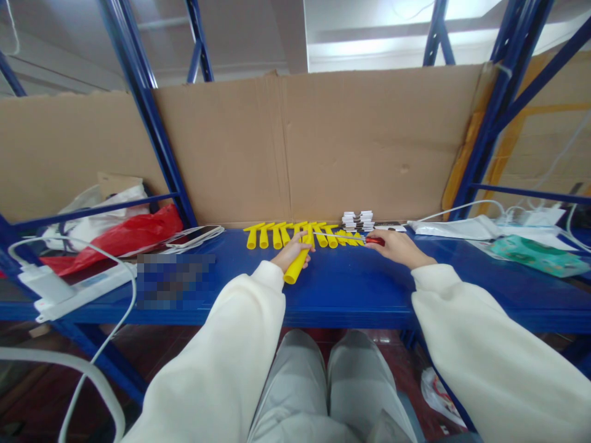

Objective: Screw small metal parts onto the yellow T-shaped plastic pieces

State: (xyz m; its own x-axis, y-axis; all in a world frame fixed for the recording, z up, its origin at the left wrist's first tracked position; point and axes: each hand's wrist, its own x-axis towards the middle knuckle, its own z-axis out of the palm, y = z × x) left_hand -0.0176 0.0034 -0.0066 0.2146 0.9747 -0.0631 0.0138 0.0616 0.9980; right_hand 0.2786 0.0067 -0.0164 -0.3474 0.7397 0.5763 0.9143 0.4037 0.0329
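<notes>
My left hand (290, 251) grips a yellow plastic tube (295, 266) that lies slanted on the blue shelf (351, 295). In my right hand (398, 247) is a red-handled screwdriver (375, 241); its thin metal shaft (339, 236) points left, with the tip at the upper end of the held tube. Behind both hands lies a row of several similar yellow tubes (272, 235), side by side. A small stack of white and dark flat parts (358, 221) stands just behind the screwdriver.
A cardboard sheet (323, 141) backs the shelf. At the left lie a phone (199, 235), a red bag (124, 237), a white power strip (80, 289) and cables. At the right are a white packet (455, 229), a teal pack (535, 255) and blue rack posts (480, 147).
</notes>
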